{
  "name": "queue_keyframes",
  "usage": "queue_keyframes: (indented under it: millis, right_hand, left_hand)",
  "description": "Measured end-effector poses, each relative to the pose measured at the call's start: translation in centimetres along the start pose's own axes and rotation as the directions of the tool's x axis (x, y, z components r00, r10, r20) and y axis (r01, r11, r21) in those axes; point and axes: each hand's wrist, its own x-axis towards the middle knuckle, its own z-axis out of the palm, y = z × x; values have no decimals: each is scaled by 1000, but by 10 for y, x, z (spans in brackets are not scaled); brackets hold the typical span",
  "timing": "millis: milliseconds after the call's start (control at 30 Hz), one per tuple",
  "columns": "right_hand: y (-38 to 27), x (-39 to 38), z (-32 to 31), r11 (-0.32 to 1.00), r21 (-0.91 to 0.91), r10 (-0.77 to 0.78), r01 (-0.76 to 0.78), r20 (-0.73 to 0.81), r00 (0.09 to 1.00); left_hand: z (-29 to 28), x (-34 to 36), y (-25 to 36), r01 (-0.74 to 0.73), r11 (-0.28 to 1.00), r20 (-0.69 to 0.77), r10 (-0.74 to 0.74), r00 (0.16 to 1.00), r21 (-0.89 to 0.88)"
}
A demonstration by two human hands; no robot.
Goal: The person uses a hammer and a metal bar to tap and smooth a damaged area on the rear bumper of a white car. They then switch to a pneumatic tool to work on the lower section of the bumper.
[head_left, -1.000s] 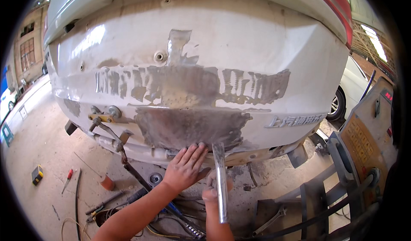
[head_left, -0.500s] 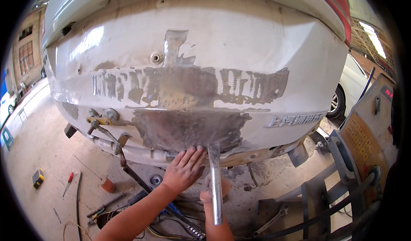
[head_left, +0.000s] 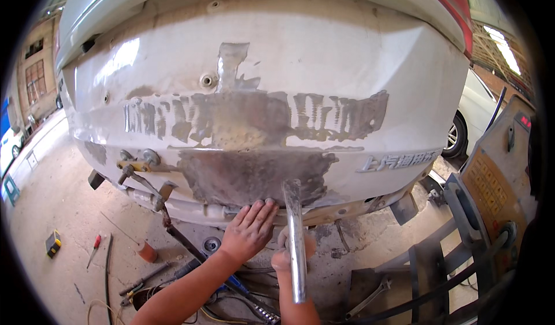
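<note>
Right grip [head_left: 282, 255] behind silver bar [head_left: 296, 244]; bar top over grey patch [head_left: 248, 175].

Right grip [head_left: 282, 249] partly hidden behind metal tool [head_left: 296, 250], both forearms [head_left: 179, 287] cut off at lower edge

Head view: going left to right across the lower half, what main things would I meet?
Yellow-black box, screwdriver, orange cup, round disc, left hand, metal bar, wrench, control panel.
</note>
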Motion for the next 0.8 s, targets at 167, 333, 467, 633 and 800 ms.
queue_keyframes:
  millis: [167, 333, 467, 633, 800]
  right_hand:
    - [-5, 4, -2, 995, -99, -8, 8, -3, 1000]
    - [1, 7, -4, 989, 60, -127, 134, -108, 986]
    - [-7, 11, -7, 985, 20, 172, -172, 13, 985]
    - [-6, 0, -8, 998, 11, 66, -66, -50, 997]
    - [16, -19, -15, 992, 82, 105, -100, -53, 993]
  left_hand:
    - [6, -3, 3, 6, 1000, -44, -4, 999, 28]
    - [3, 2, 5, 28, 999, -53, -27, 998, 15]
    - [2, 5, 0, -38, 999, -70, 40, 997, 29]
    - [5, 0, 5, 35, 999, -69, -33, 997, 19]
    - [2, 2, 6, 34, 999, -51, -34, 998, 6]
